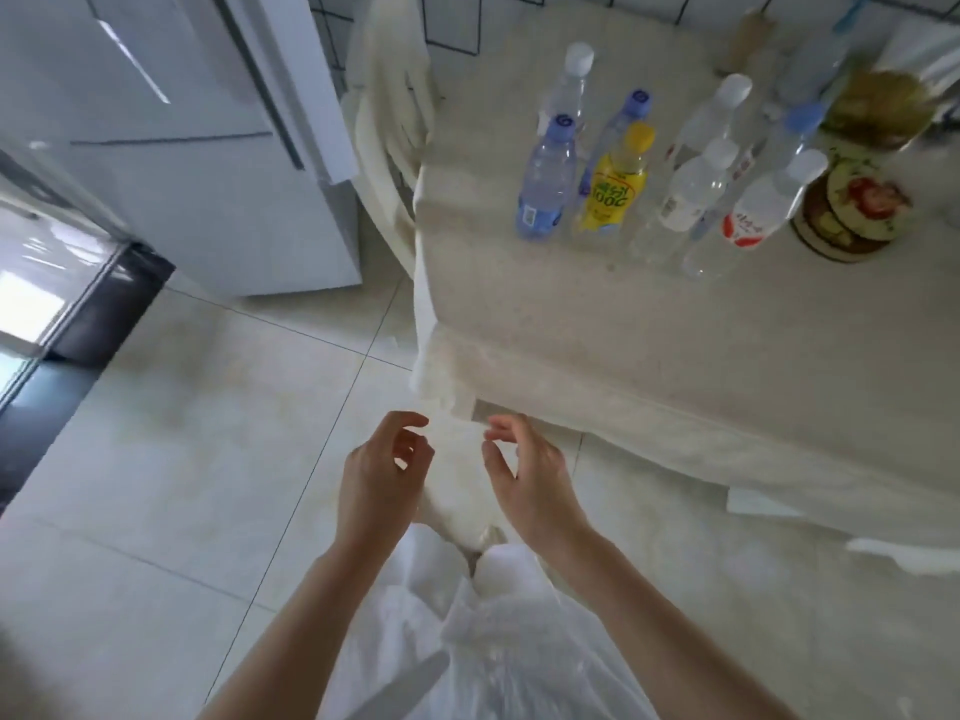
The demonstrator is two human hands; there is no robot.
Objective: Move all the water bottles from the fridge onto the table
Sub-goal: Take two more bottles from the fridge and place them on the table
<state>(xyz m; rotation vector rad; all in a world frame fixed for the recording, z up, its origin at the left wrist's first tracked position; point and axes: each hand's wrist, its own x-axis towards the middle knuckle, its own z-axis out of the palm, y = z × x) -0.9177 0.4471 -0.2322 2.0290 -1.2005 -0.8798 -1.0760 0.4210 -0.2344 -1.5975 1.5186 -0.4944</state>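
Bottles stand clustered upright on the table (597, 324), toward its far side: a blue-capped bottle (545, 187) nearest the table's left edge, a yellow bottle (618, 184) just beside it, clear ones (691, 197) further right (labels blurred). A tin (852, 210) stands beside those. Fridge (208, 148) sits left of the table, door closed. Left hand (382, 472) and right hand (524, 472) hover below the table's near corner, fingers loosely curled, holding nothing.

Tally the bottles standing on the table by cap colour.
White-capped bottles: 4
Blue-capped bottles: 3
Yellow-capped bottle: 1
Total: 8, counting only bottles that are plainly visible; the far right corner is too blurred to tell.
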